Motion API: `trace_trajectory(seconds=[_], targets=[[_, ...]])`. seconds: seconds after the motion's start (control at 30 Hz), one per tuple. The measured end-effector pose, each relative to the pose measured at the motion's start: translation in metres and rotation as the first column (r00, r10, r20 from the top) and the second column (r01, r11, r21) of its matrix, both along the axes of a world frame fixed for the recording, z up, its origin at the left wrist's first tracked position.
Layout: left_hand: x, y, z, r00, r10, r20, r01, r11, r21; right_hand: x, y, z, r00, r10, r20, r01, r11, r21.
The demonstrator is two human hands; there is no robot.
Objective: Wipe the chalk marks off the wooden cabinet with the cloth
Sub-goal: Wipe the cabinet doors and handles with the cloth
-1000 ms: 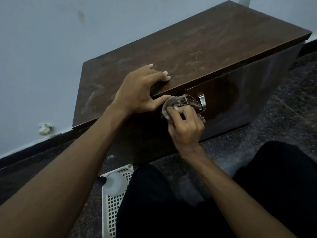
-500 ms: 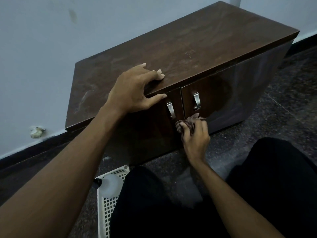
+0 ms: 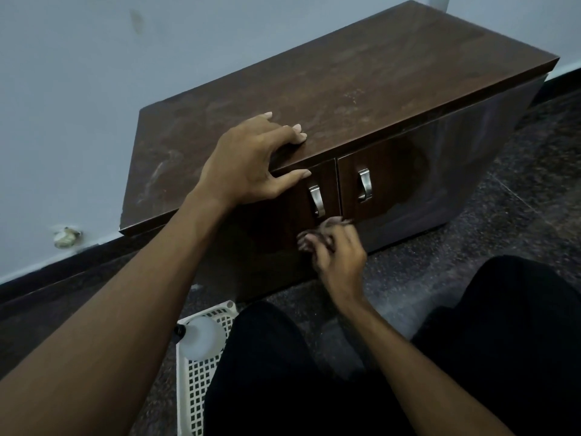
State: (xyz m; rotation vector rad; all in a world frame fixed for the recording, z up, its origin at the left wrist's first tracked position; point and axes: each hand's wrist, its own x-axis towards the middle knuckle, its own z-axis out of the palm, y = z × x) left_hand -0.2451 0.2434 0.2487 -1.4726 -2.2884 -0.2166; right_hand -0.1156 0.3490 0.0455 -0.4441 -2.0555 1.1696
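I'm bracing my left hand (image 3: 251, 158) spread flat on the cabinet (image 3: 361, 89) top edge, my right hand (image 3: 338, 248) bunching the cloth (image 3: 317, 236) against the door front below the handles (image 3: 315, 201), nearer.

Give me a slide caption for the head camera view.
Left hand braces the cabinet top while the right hand rubs a cloth below the door handles.
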Motion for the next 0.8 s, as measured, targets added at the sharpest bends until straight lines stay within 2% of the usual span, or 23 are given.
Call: trace_trajectory(seconds=[0.07,0.1,0.17,0.2,0.27,0.33,0.37,0.43,0.47,0.5,0.57,0.6,0.63,0.67,0.7,0.73,0.8], targets=[[0.000,0.001,0.000,1.000,-0.005,0.001,0.005,1.000,-0.007,0.002,0.015,0.005,0.972,-0.237,-0.003,0.233,0.959,-0.163],[0.000,0.001,0.001,1.000,-0.008,0.001,0.008,1.000,-0.009,0.002,0.021,0.008,0.950,-0.313,0.008,0.308,0.931,-0.194],[0.001,0.002,0.002,1.000,-0.009,-0.001,0.009,1.000,-0.011,0.001,0.022,0.013,0.945,-0.327,0.023,0.324,0.922,-0.211],[0.001,0.002,0.002,1.000,-0.006,-0.002,0.006,1.000,-0.010,0.002,0.017,0.015,0.961,-0.273,0.033,0.274,0.937,-0.218],[0.001,0.002,0.002,1.000,-0.001,-0.005,0.001,1.000,-0.006,0.003,0.004,0.015,0.997,-0.031,0.072,0.045,0.980,-0.195],[0.002,0.001,0.002,1.000,0.001,-0.010,-0.001,1.000,-0.010,0.001,-0.005,0.010,0.953,0.260,0.154,-0.237,0.959,-0.153],[0.003,0.001,0.002,1.000,0.003,-0.010,-0.003,1.000,-0.019,0.001,-0.007,0.007,0.923,0.340,0.182,-0.312,0.936,-0.165],[0.002,0.001,0.002,1.000,0.006,-0.012,-0.006,1.000,-0.027,0.003,-0.007,0.000,0.921,0.347,0.176,-0.286,0.911,-0.298],[0.002,0.000,0.001,1.000,0.009,-0.012,-0.009,1.000,-0.024,0.006,-0.005,-0.002,0.933,0.321,0.163,-0.224,0.871,-0.437],[0.003,0.000,0.002,1.000,0.011,-0.009,-0.011,1.000,-0.022,0.009,-0.001,-0.005,0.936,0.314,0.158,-0.157,0.775,-0.611],[0.004,-0.001,0.002,1.000,0.011,-0.004,-0.011,1.000,-0.022,0.013,0.014,-0.006,0.920,0.372,0.123,-0.069,0.462,-0.884],[0.005,0.000,0.003,1.000,0.010,-0.005,-0.010,1.000,-0.020,0.015,0.023,-0.005,0.907,0.413,0.084,-0.051,0.306,-0.951],[0.005,0.000,0.003,1.000,0.006,-0.006,-0.007,1.000,-0.016,0.017,0.029,-0.002,0.889,0.455,0.048,-0.047,0.195,-0.980],[0.006,0.001,0.004,1.000,0.005,-0.001,-0.005,1.000,-0.013,0.019,0.034,0.001,0.866,0.499,0.031,-0.048,0.144,-0.988],[0.006,0.001,0.005,1.000,0.008,0.009,-0.008,1.000,-0.012,0.023,0.036,0.006,0.839,0.544,0.025,-0.057,0.134,-0.989],[0.007,0.000,0.006,1.000,0.015,0.017,-0.015,1.000,-0.011,0.027,0.034,0.009,0.813,0.580,0.045,-0.070,0.175,-0.982],[0.011,-0.002,0.007,0.999,0.037,0.007,-0.037,0.999,-0.011,0.036,0.029,0.017,0.752,0.646,0.131,-0.136,0.347,-0.928]])
